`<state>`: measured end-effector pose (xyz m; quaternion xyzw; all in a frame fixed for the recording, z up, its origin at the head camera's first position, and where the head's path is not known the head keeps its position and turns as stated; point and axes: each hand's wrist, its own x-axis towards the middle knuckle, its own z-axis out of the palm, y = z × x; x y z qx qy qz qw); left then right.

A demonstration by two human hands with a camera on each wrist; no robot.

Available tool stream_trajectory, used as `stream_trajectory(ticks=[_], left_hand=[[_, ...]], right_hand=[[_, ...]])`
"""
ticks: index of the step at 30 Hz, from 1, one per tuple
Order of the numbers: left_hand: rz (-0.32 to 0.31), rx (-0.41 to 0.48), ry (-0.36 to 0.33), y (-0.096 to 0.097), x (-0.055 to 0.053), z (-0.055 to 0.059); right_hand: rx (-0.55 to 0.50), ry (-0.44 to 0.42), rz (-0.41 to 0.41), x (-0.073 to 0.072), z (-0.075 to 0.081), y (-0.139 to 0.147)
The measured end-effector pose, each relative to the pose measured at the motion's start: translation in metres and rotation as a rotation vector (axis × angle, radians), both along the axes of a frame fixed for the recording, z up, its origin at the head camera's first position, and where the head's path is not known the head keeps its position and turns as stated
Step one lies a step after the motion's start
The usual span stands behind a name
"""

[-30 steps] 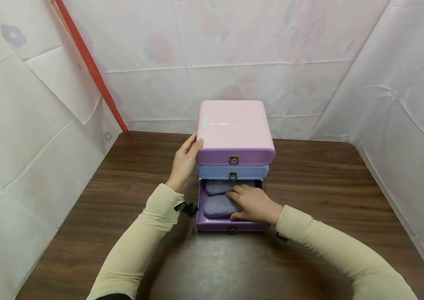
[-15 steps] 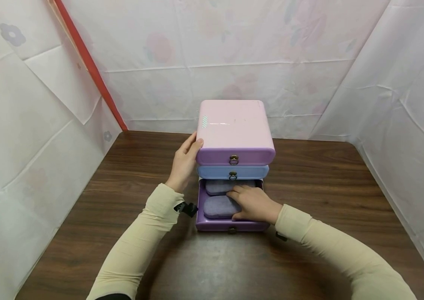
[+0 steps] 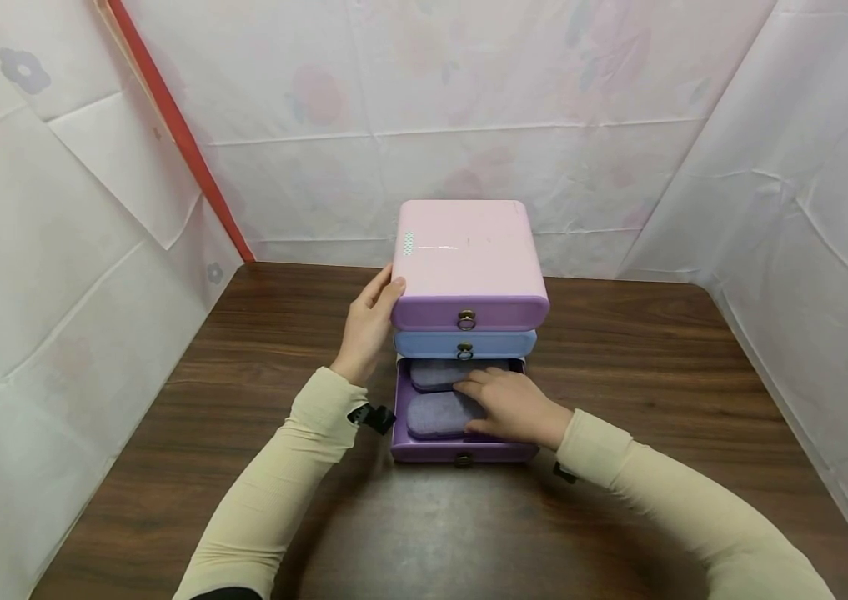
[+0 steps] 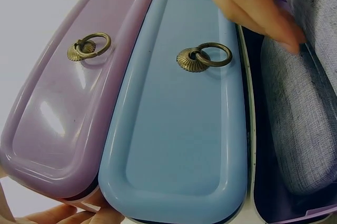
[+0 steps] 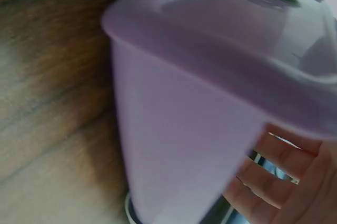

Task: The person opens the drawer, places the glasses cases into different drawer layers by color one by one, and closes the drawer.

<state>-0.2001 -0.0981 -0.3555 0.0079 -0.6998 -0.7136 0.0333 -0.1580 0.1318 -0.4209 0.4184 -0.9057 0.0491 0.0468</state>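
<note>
A small drawer cabinet [image 3: 469,250] with a pink top stands on the table. Its bottom purple drawer [image 3: 424,452] is pulled out and holds two grey-blue fabric cases, a front case [image 3: 439,415] and a rear case [image 3: 431,375], like glasses cases. My left hand [image 3: 368,325] rests against the cabinet's upper left side, thumb by the top edge. My right hand [image 3: 517,406] reaches over the drawer's right side, its fingertips at the gap between the cases and its thumb by the front case's near edge. In the right wrist view its fingers lie loosely bent beside the drawer wall.
Above the pulled-out drawer, a blue drawer [image 4: 174,119] and an upper purple drawer [image 4: 73,98] are closed, each with a brass ring pull. The dark wooden table [image 3: 243,467] is bordered by pale patterned cloth [image 3: 303,167] at the back and both sides.
My right hand has shifted very slightly to the right, thumb included. The left hand, the cabinet and both cases stay practically where they were.
</note>
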Motion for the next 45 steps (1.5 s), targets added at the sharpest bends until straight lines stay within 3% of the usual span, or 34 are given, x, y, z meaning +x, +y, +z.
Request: stream_trajectory(ticks=[8, 16, 26, 35, 45], left_hand=[[0.0, -0.01, -0.004, 0.0, -0.002, -0.001], [0.007, -0.018, -0.004, 0.0, -0.003, -0.001], [0.007, -0.014, 0.006, -0.001, -0.004, -0.002], [0.016, -0.011, 0.002, -0.002, -0.004, -0.001], [0.02, -0.016, -0.004, -0.001, -0.004, -0.001]], right_hand=[[-0.147, 0.046, -0.014, 0.009, 0.015, 0.009], [-0.313, -0.039, -0.039, 0.028, 0.026, 0.021], [-0.525, -0.093, 0.008, 0.055, 0.015, 0.032], [-0.492, -0.205, -0.044, 0.078, -0.008, 0.034], [-0.427, -0.37, -0.154, 0.087, -0.028, 0.036]])
